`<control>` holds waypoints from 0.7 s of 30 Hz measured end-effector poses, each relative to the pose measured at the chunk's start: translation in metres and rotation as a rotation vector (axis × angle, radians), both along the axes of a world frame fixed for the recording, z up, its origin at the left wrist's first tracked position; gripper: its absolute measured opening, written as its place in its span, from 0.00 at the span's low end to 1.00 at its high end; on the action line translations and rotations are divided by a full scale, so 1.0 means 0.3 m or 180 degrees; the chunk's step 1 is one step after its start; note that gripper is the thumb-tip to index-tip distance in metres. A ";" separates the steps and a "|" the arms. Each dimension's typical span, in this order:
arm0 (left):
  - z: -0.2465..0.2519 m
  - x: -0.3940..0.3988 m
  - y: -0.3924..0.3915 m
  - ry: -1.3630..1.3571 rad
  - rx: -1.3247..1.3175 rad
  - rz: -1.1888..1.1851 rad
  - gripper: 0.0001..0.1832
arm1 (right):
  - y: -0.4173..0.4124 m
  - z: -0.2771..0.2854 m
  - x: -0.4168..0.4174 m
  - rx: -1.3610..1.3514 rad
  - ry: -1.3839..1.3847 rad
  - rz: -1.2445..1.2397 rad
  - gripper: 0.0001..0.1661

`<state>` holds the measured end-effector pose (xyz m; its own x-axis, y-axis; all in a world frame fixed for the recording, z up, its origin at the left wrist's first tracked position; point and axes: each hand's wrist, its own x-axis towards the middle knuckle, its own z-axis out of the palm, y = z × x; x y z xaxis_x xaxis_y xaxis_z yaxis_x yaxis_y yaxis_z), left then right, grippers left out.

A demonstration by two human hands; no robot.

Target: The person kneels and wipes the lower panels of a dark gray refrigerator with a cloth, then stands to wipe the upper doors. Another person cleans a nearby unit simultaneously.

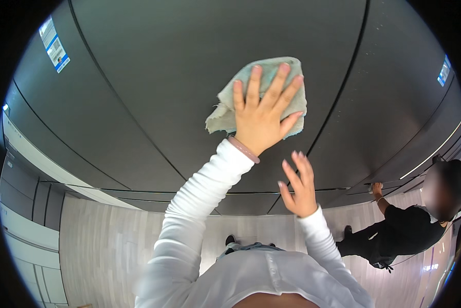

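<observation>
My left hand (259, 109) lies flat with spread fingers on a pale grey-green cleaning cloth (222, 113). It holds the cloth against a dark grey cabinet-like panel (176, 88). The cloth has a frayed left edge and bluish patches. A pinkish bangle (244, 149) circles my left wrist, below it a white sleeve. Lower and to the right, my right hand (300, 188) is held in front of the panels, holding nothing, its fingers apart and slightly bent. Whether its fingertips touch the surface cannot be told.
Black seams (340, 88) divide the panels. Small pale specks dot the right panel (384, 77). Labels bearing writing (55, 48) are stuck on both sides. At right, a person in black (411, 231) has a hand (376, 188) at the panels. Below lies a pale wood-look floor (103, 238).
</observation>
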<state>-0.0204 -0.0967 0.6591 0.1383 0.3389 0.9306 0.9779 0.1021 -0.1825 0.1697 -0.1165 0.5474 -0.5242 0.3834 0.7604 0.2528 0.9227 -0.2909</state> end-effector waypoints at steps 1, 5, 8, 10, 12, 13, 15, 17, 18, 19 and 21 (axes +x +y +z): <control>0.015 -0.026 -0.023 -0.0075 0.0023 0.0046 0.39 | 0.011 0.057 -0.055 0.0134 0.0081 -0.0009 0.33; 0.036 -0.183 -0.130 -0.0162 -0.0001 0.0279 0.43 | 0.046 0.192 -0.276 0.0426 0.0204 -0.0055 0.40; 0.044 -0.325 -0.221 -0.0397 0.0198 0.0377 0.47 | 0.002 0.231 -0.406 0.0714 -0.0117 -0.0143 0.43; 0.034 -0.402 -0.280 -0.0437 0.0186 0.0524 0.50 | -0.044 0.237 -0.487 0.0469 -0.0104 0.0159 0.44; 0.005 -0.471 -0.342 -0.0424 0.0090 0.0737 0.52 | -0.086 0.220 -0.561 0.0519 -0.0132 0.0258 0.44; -0.023 -0.503 -0.359 -0.0397 0.0029 0.0849 0.52 | -0.099 0.201 -0.593 0.0555 -0.0104 0.0295 0.45; -0.085 -0.556 -0.393 -0.0383 0.0044 0.0881 0.50 | -0.132 0.162 -0.638 0.0491 -0.0117 0.0452 0.44; -0.152 -0.598 -0.414 -0.0381 0.0023 0.0951 0.48 | -0.149 0.119 -0.671 0.0526 -0.0167 0.0498 0.44; -0.187 -0.604 -0.420 -0.0440 0.0008 0.0933 0.47 | -0.158 0.096 -0.677 0.0480 -0.0189 0.0448 0.43; -0.221 -0.600 -0.421 -0.0512 -0.0004 0.0908 0.46 | -0.167 0.086 -0.678 0.0427 -0.0139 0.0407 0.43; -0.283 -0.582 -0.404 -0.0645 -0.0046 0.0871 0.45 | -0.177 0.074 -0.666 0.0328 -0.0050 0.0328 0.42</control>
